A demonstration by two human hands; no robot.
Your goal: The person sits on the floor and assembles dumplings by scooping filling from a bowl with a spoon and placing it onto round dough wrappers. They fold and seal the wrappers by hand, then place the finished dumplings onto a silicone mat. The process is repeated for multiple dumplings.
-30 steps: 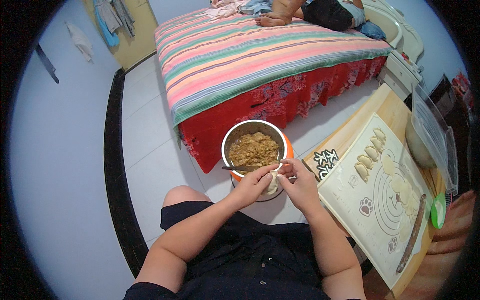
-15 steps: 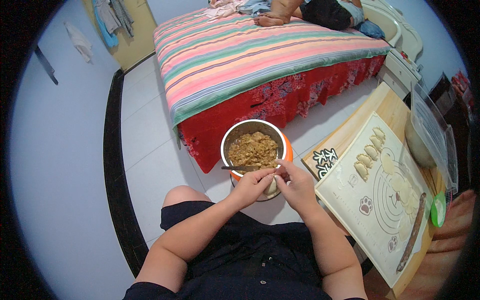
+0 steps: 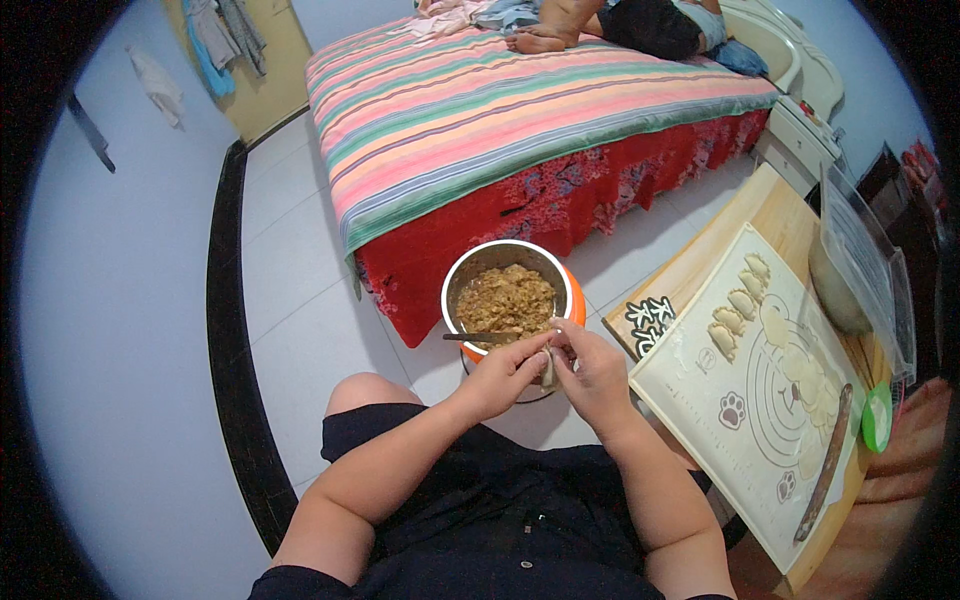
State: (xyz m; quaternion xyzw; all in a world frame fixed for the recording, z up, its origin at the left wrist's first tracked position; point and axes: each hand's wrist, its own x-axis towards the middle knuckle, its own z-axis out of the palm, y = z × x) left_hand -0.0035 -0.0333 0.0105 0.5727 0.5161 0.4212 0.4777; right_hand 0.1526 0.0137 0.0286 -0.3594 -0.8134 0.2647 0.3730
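Observation:
Between my fingers is a pale dumpling [image 3: 548, 372], mostly covered by both hands. My left hand [image 3: 505, 375] grips it from the left, thumb and fingers closed. My right hand [image 3: 590, 370] pinches its edge from the right. Just beyond my hands stands a metal pot with an orange outside [image 3: 577, 305], holding brown minced filling [image 3: 510, 300]. A dark-handled utensil [image 3: 478, 338] lies across the pot's near rim, its other end hidden by my left hand or the filling.
On the wooden table [image 3: 770, 205] at right, a white mat [image 3: 700, 400] bears several finished dumplings [image 3: 738, 308], round wrappers [image 3: 815, 400] and a rolling pin [image 3: 825, 465]. A green bowl [image 3: 877, 420] and a clear plastic lid [image 3: 868, 260] are beside it. A person [image 3: 640, 25] lies on the striped bed [image 3: 480, 110].
My fingers have shifted slightly along the dumpling, which has turned so that less of its pale side shows. The rest looks the same.

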